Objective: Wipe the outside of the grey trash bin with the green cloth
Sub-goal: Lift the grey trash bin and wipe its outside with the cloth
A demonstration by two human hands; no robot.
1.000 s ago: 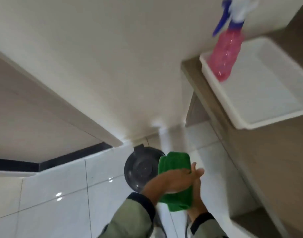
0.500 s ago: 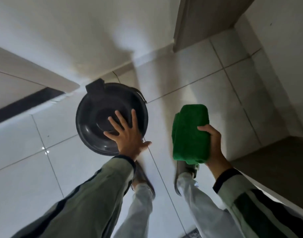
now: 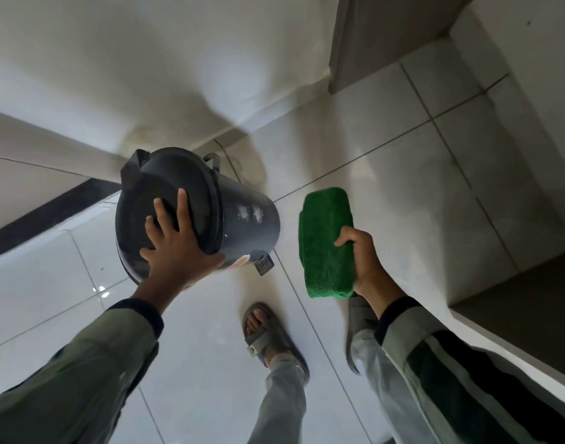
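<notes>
Two hands: both in view, one on the bin and one on the cloth.
Left hand [image 3: 175, 248]: fingers spread flat across the lid, palm pressing at its lower edge; no closed grip.
Grey trash bin [image 3: 242, 219]: centre left of the frame, on the tiled floor [image 3: 403, 187], tilted so the lid faces the camera and its side wall faces right.
Bin markings: pale smudges on the side wall; a foot pedal [image 3: 262, 262] sticks out at the lower right of the bin.
Right hand [image 3: 366, 264]: clenched around the green cloth, thumb hooked over its front face.
Green cloth [image 3: 327, 241]: folded into a thick pad, held upright right of centre, near the bin but apart from it.
Feet: one sandalled foot [image 3: 268, 334] in the lower middle; the other is mostly hidden behind the cloth and right sleeve.
</notes>
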